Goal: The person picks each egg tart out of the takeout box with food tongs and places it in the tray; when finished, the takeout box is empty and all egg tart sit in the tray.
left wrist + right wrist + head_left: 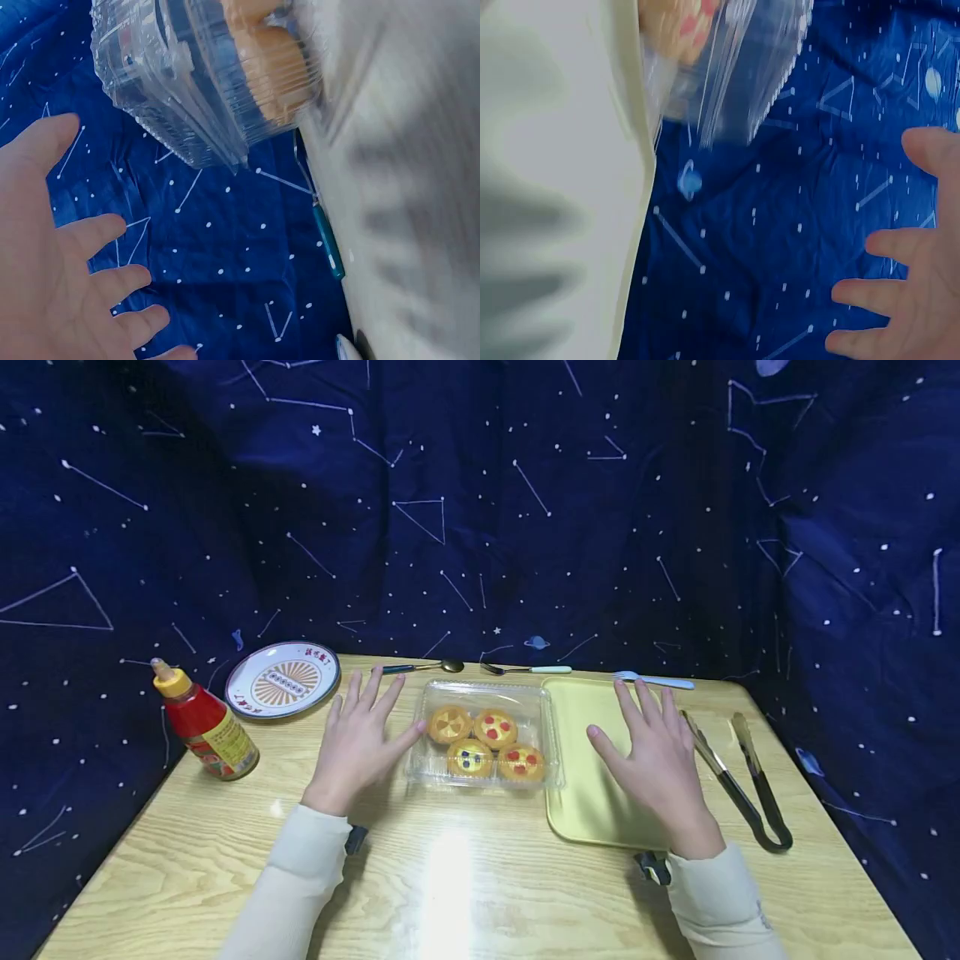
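A clear plastic box (483, 691) with several small tarts (495, 727) inside stands mid-table, its lid down. My left hand (358, 743) hovers just left of the box, fingers spread and holding nothing; in the head view the thumb tip overlaps the box's left edge. In the left wrist view the thumb and the box (187, 90) are apart. My right hand (656, 760) is held over the yellow tray (577, 810), fingers spread, also holding nothing. Below it in the right wrist view lies the tray (555, 112), with the box (735, 82) beyond.
On the left stand a red sauce bottle (213, 731) and a patterned plate (283, 680). A spoon (420, 667), a fork with a pale handle (525, 670) and a blue fork (654, 680) line the back edge. Black-handled tongs (750, 802) lie at the right.
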